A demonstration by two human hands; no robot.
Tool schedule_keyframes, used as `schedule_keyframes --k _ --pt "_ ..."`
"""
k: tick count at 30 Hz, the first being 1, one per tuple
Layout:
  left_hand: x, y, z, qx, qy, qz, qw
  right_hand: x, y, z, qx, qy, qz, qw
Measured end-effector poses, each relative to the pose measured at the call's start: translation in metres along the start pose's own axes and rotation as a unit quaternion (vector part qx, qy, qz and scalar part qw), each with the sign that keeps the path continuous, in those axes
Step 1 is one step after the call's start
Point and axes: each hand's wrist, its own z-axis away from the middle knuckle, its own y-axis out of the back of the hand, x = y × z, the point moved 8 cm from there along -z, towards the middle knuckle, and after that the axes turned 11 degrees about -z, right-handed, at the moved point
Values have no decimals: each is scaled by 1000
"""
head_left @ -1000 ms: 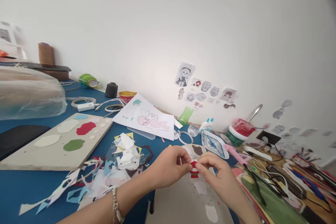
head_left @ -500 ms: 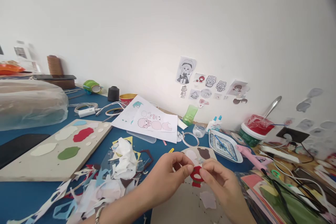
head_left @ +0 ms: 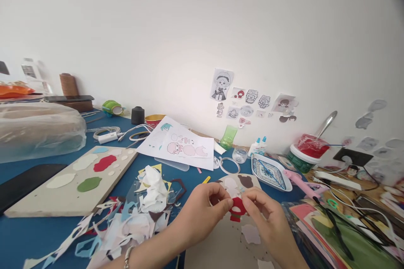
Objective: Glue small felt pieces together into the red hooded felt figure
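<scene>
A small red felt piece [head_left: 236, 207] with a pale opening and a narrow green band hangs between my two hands, over a light grey board [head_left: 217, 243]. My left hand [head_left: 210, 210] pinches its left edge between thumb and fingertips. On the opposite edge, the thumb and fingers of my right hand [head_left: 263, 210] are closed. Beyond the hands, a brown bear-head shape [head_left: 245, 181] and a pale shape [head_left: 231, 185] lie on the board. A pale pink piece [head_left: 251, 234] rests nearer, beside my right hand.
Fabric scraps [head_left: 129, 231] heap at the left near a second board [head_left: 23, 206] with coloured shapes. Printed sheets [head_left: 195, 153] lie behind. On the right are a patterned tray [head_left: 269, 172], a pink glue gun [head_left: 301, 185], cables and felt sheets [head_left: 334, 235].
The view has shifted slightly, moving the left-side objects rightward in the picture. Both hands keep their hold on the red piece, which shows less of its pale opening.
</scene>
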Motion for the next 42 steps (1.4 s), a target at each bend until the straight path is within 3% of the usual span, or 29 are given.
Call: schedule_keyframes --k 5,11,15,22,25,27,29,31,35,42 --pt "2 2 2 -1 8 -13 1000 -3 6 2 30 29 59 997" --pt "5 4 4 7 21 -36 999 -15 2 6 5 129 171 977" --pt "5 3 3 4 24 -49 999 -22 7 7 35 151 196 968" --pt "5 4 3 9 25 -42 999 -29 31 14 147 172 117 967" --pt "5 5 4 2 28 -38 999 -41 41 24 210 237 22 948" --pt "5 4 4 -5 27 -20 999 -48 43 29 228 270 15 935" --pt "6 3 4 -9 22 7 1000 -48 39 25 205 249 75 944" --pt "6 2 4 -12 13 34 999 -38 30 16 140 189 135 963" --pt "7 1 5 -3 -2 52 999 -11 8 6 -2 81 122 989" --pt "8 -1 3 -6 -6 43 999 2 -3 6 7 35 49 998"
